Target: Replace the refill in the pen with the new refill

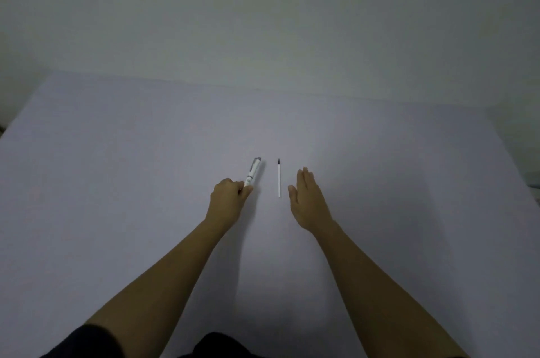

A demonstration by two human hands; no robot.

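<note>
A white pen [253, 171] with a grey cap end lies slanted on the pale table, its far end pointing up and to the right. My left hand [228, 199] has its fingertips closed on the pen's near end. A thin white refill [279, 178] with a dark tip lies straight on the table just right of the pen, tip pointing away from me. My right hand [307, 196] hovers flat with fingers extended, right beside the refill and not touching it.
The pale table [117, 167] stretches wide to both sides, with its far edge meeting a plain wall [263, 7]. Dark clothing shows at the bottom of the view.
</note>
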